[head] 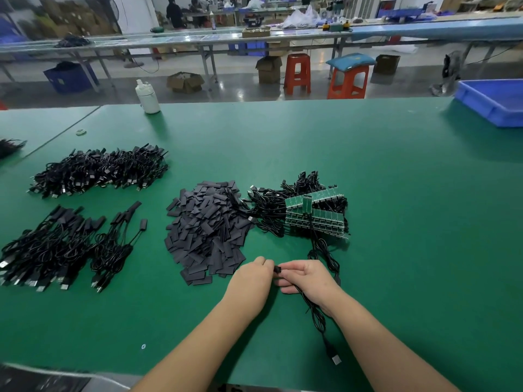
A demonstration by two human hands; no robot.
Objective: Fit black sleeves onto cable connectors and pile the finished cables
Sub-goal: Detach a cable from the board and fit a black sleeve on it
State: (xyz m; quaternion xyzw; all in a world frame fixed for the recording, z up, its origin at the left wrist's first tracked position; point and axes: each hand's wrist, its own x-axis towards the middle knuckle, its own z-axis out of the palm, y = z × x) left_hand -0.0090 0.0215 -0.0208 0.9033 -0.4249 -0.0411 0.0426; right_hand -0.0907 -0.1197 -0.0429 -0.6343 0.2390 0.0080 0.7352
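Both hands, left [252,275] and right [307,275], pinch 1 sleeve [277,269].

Black sleeves [208,230], seemingly plain green table [396,193]

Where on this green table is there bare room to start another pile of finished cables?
Bare mat lies right of the circuit boards, up to the blue bin, and behind the sleeves toward the white bottle. The left side is crowded with cable piles; both hands work in front.

No text, label or number can be read anywhere; the small round sticker [143,346] near the bench's front edge is too blurred
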